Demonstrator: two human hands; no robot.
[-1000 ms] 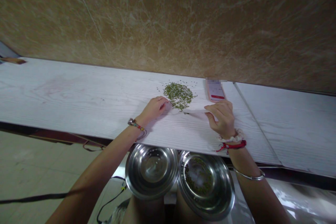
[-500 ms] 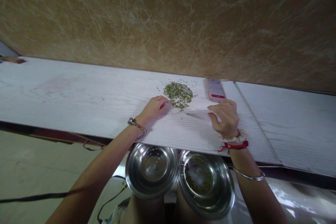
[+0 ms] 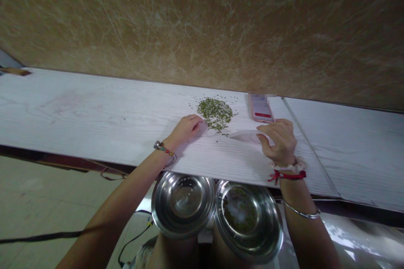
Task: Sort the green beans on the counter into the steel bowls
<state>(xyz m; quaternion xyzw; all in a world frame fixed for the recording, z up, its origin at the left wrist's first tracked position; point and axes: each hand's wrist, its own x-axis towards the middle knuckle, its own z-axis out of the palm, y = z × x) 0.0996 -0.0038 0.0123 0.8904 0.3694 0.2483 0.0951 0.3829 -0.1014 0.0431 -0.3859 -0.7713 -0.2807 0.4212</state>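
Green mung beans (image 3: 215,111) lie in a loose patch on the white wood-grain tabletop (image 3: 142,111), with a few strays around it. My left hand (image 3: 189,128) rests at the patch's near left edge, fingers curled in; whatever they may hold is hidden. A thin white card (image 3: 244,135), perhaps stiff paper, is pinched between the thumb and fingers of my right hand (image 3: 279,141). Its pointed left end is close to a few beans at the patch's lower right. Below the table edge, the right steel bowl (image 3: 268,222) has beans and something whitish inside.
A second steel bowl (image 3: 160,208) sits to the left of the first, both over my lap. Just beyond my right hand lies a phone (image 3: 262,109) with a lit screen. A brown marbled wall (image 3: 202,29) closes off the back. Black cables (image 3: 134,239) run below at left.
My right hand has moved a little to the right, and the card with it, away from my left hand. A few beans at the near edge shifted slightly. My left hand stayed in place.
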